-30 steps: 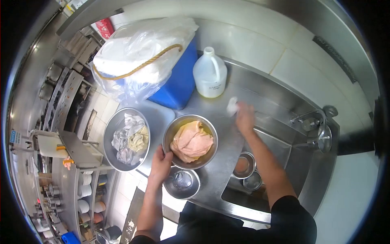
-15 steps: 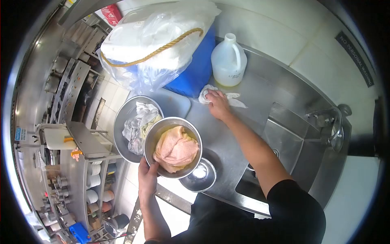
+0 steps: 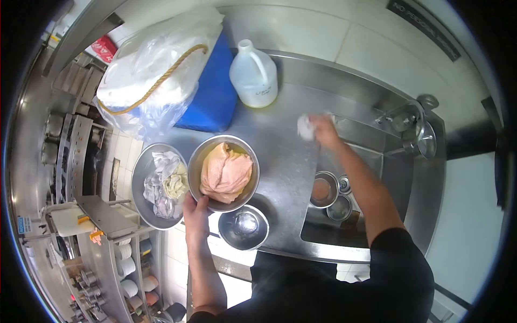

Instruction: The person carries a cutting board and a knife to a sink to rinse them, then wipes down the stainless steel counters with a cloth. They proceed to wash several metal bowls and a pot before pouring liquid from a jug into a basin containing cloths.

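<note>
My left hand (image 3: 196, 215) grips the rim of a steel bowl (image 3: 257, 175), thumb over the edge. Inside it lies a large pink piece of raw meat with pale skin (image 3: 226, 175), in some yellowish liquid. My right hand (image 3: 324, 131) is closed on a bunched white cloth (image 3: 306, 128) against the steel counter (image 3: 285, 140) by the sink; motion blurs its fingers. A larger bowl of crumpled pale cloths (image 3: 167, 183) stands left of the meat bowl. A smaller steel bowl (image 3: 245, 229) sits just below it at the counter's front edge.
A plastic jug (image 3: 253, 75) with handwriting stands at the back, beside a blue container (image 3: 207, 105) topped by a plastic bag and rope. The sink (image 3: 371, 210) at right holds small metal bowls. A tap (image 3: 423, 129) is behind it. Shelves with crockery (image 3: 126, 269) stand at left.
My right hand has slid the cloth rightward along the counter, away from the jug towards the sink. My left hand still holds the meat bowl. The camera view has shifted.
</note>
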The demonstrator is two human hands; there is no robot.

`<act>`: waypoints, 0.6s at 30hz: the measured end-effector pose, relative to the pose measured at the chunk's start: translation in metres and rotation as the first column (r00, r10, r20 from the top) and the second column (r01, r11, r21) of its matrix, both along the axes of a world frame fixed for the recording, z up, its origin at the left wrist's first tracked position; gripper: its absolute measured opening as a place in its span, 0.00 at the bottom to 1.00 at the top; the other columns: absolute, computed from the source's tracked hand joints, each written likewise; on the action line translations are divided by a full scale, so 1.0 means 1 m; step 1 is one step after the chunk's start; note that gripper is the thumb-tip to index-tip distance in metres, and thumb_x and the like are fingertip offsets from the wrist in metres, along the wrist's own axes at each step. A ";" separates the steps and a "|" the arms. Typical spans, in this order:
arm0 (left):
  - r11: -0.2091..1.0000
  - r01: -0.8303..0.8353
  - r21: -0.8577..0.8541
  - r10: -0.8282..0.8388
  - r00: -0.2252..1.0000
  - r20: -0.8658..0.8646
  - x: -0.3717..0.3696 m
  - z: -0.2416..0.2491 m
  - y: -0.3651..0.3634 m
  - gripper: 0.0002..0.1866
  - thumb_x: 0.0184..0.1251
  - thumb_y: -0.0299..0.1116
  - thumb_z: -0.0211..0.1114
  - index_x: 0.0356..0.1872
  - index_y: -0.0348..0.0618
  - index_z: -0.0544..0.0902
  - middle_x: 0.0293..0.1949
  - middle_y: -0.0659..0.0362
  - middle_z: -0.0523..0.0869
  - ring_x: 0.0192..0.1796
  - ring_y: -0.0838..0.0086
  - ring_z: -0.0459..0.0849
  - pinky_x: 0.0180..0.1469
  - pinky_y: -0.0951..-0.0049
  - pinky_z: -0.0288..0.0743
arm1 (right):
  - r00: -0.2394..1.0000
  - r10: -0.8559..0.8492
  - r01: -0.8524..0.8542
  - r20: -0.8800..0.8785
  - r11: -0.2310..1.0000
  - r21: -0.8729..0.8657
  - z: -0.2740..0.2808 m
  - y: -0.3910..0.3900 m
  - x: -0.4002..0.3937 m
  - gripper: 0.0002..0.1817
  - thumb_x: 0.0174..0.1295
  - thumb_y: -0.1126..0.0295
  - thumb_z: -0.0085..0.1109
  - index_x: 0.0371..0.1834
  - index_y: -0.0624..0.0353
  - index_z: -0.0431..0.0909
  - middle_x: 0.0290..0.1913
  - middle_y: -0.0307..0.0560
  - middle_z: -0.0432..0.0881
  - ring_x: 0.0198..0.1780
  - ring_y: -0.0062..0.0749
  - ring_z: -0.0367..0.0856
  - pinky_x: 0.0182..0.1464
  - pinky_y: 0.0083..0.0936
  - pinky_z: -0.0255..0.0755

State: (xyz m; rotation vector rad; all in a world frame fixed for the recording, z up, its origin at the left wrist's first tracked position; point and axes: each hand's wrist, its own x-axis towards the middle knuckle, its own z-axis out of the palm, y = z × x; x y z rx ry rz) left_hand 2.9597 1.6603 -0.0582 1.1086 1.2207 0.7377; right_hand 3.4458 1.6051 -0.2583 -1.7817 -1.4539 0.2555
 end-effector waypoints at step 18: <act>0.969 0.248 0.008 -0.247 0.962 0.115 0.276 -0.104 0.042 0.18 0.72 0.30 0.61 0.55 0.27 0.73 0.47 0.44 0.84 0.40 0.62 0.90 0.38 0.68 0.91 | 0.884 0.056 -0.120 -0.464 0.986 -0.111 0.027 -0.232 -0.238 0.18 0.53 0.84 0.54 0.47 0.60 0.84 0.54 0.45 0.85 0.55 0.42 0.81 0.57 0.38 0.74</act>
